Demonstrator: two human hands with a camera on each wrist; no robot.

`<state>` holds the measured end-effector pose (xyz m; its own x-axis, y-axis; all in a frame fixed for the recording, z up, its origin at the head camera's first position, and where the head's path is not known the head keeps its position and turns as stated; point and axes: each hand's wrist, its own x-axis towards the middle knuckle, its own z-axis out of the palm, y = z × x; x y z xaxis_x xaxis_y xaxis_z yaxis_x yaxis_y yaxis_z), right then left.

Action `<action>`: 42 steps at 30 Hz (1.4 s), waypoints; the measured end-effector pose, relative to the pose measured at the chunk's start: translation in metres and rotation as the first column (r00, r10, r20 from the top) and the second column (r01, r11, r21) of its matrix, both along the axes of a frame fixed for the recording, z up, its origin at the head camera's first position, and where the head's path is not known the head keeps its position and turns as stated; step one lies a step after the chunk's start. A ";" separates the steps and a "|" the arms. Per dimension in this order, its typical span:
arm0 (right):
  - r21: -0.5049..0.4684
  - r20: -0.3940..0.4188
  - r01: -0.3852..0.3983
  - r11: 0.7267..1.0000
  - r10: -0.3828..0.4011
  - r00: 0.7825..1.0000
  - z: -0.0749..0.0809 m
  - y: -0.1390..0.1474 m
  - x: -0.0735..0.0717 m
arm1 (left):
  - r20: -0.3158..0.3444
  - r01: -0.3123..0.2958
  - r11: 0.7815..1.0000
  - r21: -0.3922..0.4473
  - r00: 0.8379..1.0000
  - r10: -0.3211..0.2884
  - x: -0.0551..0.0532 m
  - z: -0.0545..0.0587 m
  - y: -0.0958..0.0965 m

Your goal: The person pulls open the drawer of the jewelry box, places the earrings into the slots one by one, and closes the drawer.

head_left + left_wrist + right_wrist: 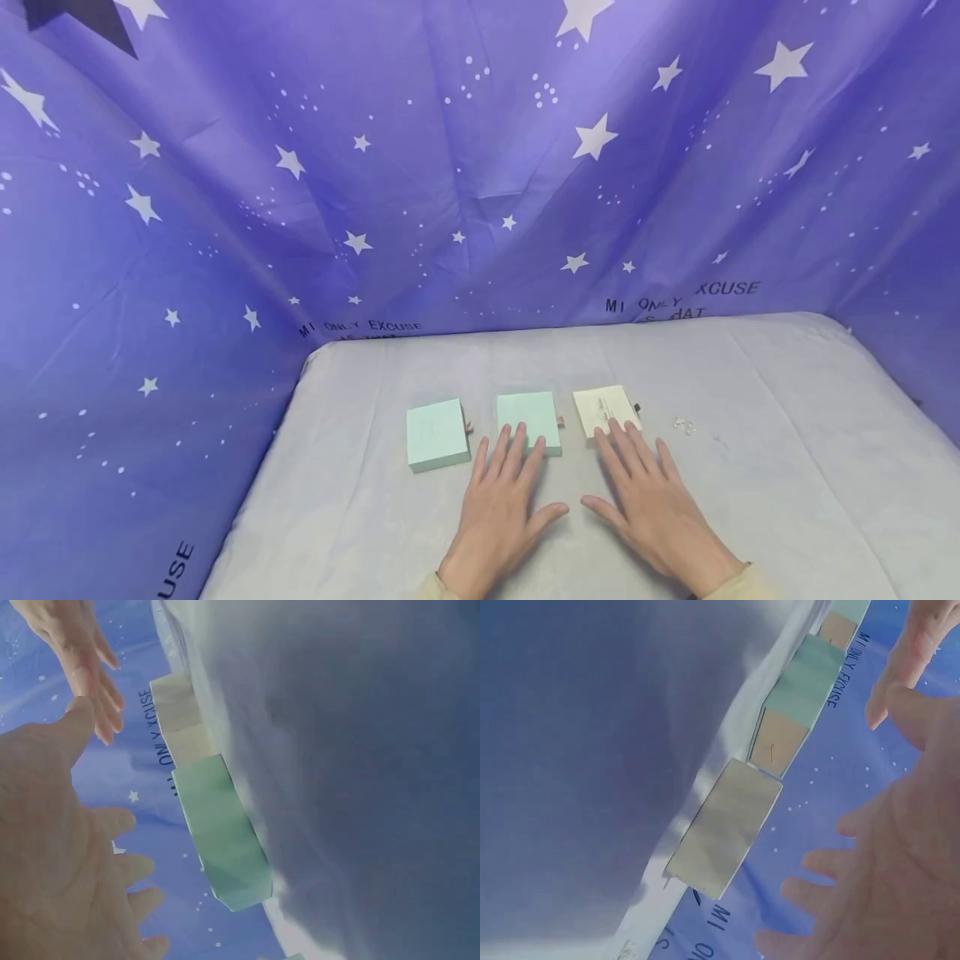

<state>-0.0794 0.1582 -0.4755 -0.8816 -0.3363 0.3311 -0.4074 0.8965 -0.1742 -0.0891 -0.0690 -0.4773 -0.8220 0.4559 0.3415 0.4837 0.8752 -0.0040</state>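
Observation:
Both hands are held palm down with fingers spread, nothing in either. My left hand (pixel 498 508) overlaps the near edge of the middle mint-green box (pixel 525 410) in the head view; in the left wrist view its palm faces that box across a gap. My right hand (pixel 654 508) has its fingertips in front of the cream box (pixel 592 407), which bears a small pale design on top and a dark tab on its right side. The thumbs point at each other, apart. Another mint-green box (pixel 437 435) lies left of the left hand, with a brownish pull tab at its right.
A small cluster of clear, shiny bits (pixel 684 426) lies on the cloth-covered table (pixel 360 517) right of the cream box. A purple star-printed curtain (pixel 465 167) hangs behind the table and along its sides.

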 end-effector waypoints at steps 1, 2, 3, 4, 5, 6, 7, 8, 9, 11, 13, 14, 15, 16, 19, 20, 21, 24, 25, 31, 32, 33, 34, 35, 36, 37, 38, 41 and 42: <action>0.002 0.012 0.003 1.000 -0.003 1.000 0.001 0.001 -0.001 | -0.009 0.009 1.000 0.002 1.000 -0.009 -0.002 0.000 0.001; 0.002 0.024 0.005 1.000 -0.005 1.000 0.001 0.002 -0.002 | -0.014 0.015 1.000 0.002 1.000 -0.015 -0.003 0.001 0.002; -0.003 0.037 0.007 1.000 -0.007 0.999 0.002 0.003 -0.003 | -0.016 0.021 1.000 0.000 1.000 -0.021 -0.005 0.002 0.003; -0.007 0.050 0.010 1.000 -0.010 0.999 0.003 0.005 -0.004 | -0.013 0.026 1.000 0.003 1.000 -0.026 -0.007 0.002 0.004; -0.011 0.062 0.013 1.000 -0.013 0.998 0.003 0.006 -0.005 | -0.006 0.030 1.000 0.005 1.000 -0.030 -0.009 0.003 0.005; -0.016 0.070 0.016 1.000 -0.015 0.997 0.003 0.007 -0.007 | 0.008 0.030 1.000 0.006 1.000 -0.030 -0.012 0.004 0.007; -0.024 0.080 0.016 1.000 -0.014 0.997 0.003 0.008 -0.008 | 0.026 0.031 1.000 0.006 0.999 -0.031 -0.014 0.004 0.008; -0.033 0.089 0.014 0.999 -0.011 0.996 0.004 0.009 -0.009 | 0.048 0.031 1.000 0.004 0.998 -0.031 -0.016 0.005 0.010; -0.040 0.101 0.014 0.999 -0.010 0.995 0.004 0.010 -0.010 | 0.073 0.031 1.000 0.002 0.997 -0.031 -0.019 0.005 0.012; -0.050 0.118 0.012 0.999 -0.006 0.993 0.003 0.013 -0.013 | 0.124 0.033 0.999 -0.003 0.992 -0.032 -0.023 0.005 0.015; -0.068 0.131 0.009 0.998 0.000 0.991 0.004 0.015 -0.015 | 0.161 0.040 0.999 -0.007 0.986 -0.039 -0.027 0.005 0.019; -0.078 0.133 0.006 0.997 0.004 0.991 0.004 0.016 -0.016 | 0.173 0.045 0.999 -0.016 0.984 -0.041 -0.028 0.004 0.020; -0.091 0.133 0.003 0.996 0.010 0.991 0.004 0.017 -0.017 | 0.178 0.049 0.998 -0.025 0.983 -0.044 -0.029 0.004 0.022; -0.104 0.134 -0.001 0.995 0.015 0.991 0.005 0.018 -0.018 | 0.176 0.053 0.998 -0.031 0.983 -0.047 -0.031 0.003 0.023; -0.142 0.129 -0.009 0.990 0.028 0.991 0.007 0.020 -0.022 | 0.149 0.060 0.997 -0.056 0.987 -0.051 -0.035 0.002 0.026; -0.150 0.125 -0.012 0.989 0.031 0.992 0.006 0.021 -0.023 | 0.140 0.062 0.996 -0.065 0.989 -0.053 -0.036 0.002 0.027; -0.160 0.122 -0.013 0.987 0.033 0.992 0.007 0.022 -0.025 | 0.131 0.065 0.996 -0.064 0.990 -0.057 -0.038 0.003 0.029; -0.186 0.116 -0.015 0.983 0.037 0.993 0.008 0.024 -0.032 | 0.122 0.073 0.995 -0.064 0.990 -0.064 -0.043 0.006 0.032; -0.195 0.119 -0.015 0.981 0.039 0.992 0.009 0.024 -0.034 | 0.127 0.073 0.995 -0.064 0.990 -0.064 -0.045 0.007 0.033; -0.220 0.154 0.000 0.976 0.035 0.987 0.011 0.023 -0.046 | 0.167 0.074 0.995 -0.073 0.984 -0.061 -0.055 0.014 0.044; -0.220 0.156 0.003 0.976 0.032 0.987 0.010 0.024 -0.047 | 0.166 0.082 0.994 -0.074 0.984 -0.069 -0.057 0.015 0.047; -0.221 0.160 0.009 0.975 0.027 0.987 0.010 0.024 -0.048 | 0.163 0.090 0.993 -0.075 0.984 -0.077 -0.059 0.016 0.050; -0.223 0.166 0.012 0.975 0.026 0.986 0.009 0.024 -0.049 | 0.159 0.097 0.992 -0.076 0.984 -0.083 -0.060 0.017 0.052; -0.226 0.170 0.013 0.974 0.026 0.985 0.009 0.024 -0.049 | 0.155 0.102 0.992 -0.077 0.984 -0.089 -0.062 0.017 0.054; -0.227 0.173 0.014 0.974 0.026 0.984 0.009 0.024 -0.050 | 0.153 0.108 0.991 -0.075 0.984 -0.095 -0.063 0.018 0.055; -0.229 0.177 0.013 0.973 0.029 0.984 0.008 0.024 -0.051 | 0.152 0.111 0.991 -0.072 0.983 -0.099 -0.065 0.018 0.057; -0.231 0.181 0.010 0.973 0.033 0.983 0.008 0.023 -0.051 | 0.149 0.114 0.991 -0.072 0.984 -0.102 -0.066 0.018 0.057; -0.232 0.183 0.006 0.973 0.037 0.982 0.008 0.021 -0.053 | 0.151 0.118 0.991 -0.070 0.983 -0.106 -0.072 0.017 0.059; -0.230 0.185 0.008 0.973 0.036 0.982 0.008 0.021 -0.054 | 0.155 0.119 0.991 -0.068 0.982 -0.107 -0.074 0.016 0.059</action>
